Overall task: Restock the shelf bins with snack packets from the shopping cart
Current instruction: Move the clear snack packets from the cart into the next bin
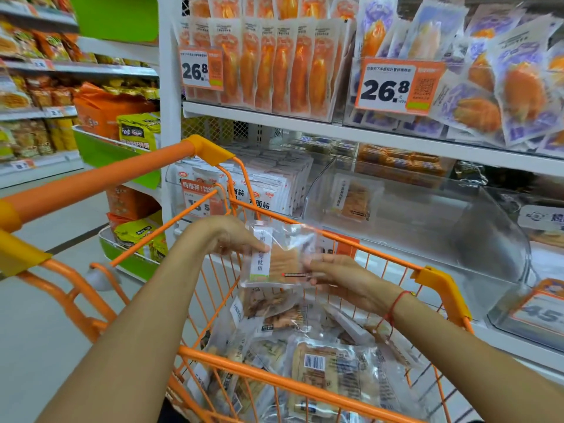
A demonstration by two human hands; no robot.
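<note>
A clear snack packet (279, 257) with a white label strip and orange-brown contents is held up over the orange shopping cart (439, 279). My left hand (229, 236) pinches its left edge. My right hand (345, 280) pinches its right edge. Below them, several similar clear packets (320, 361) lie piled in the cart basket. Straight ahead on the lower shelf stands a clear plastic bin (412, 221), with one matching packet (354, 198) leaning at its back left.
The cart handle (100, 181) crosses the left foreground. A bin of white packets (268, 184) sits left of the clear bin. Upper shelf holds orange packets (274, 62) and purple packets (503, 80) with 26.8 price tags. Another aisle shelf lies far left.
</note>
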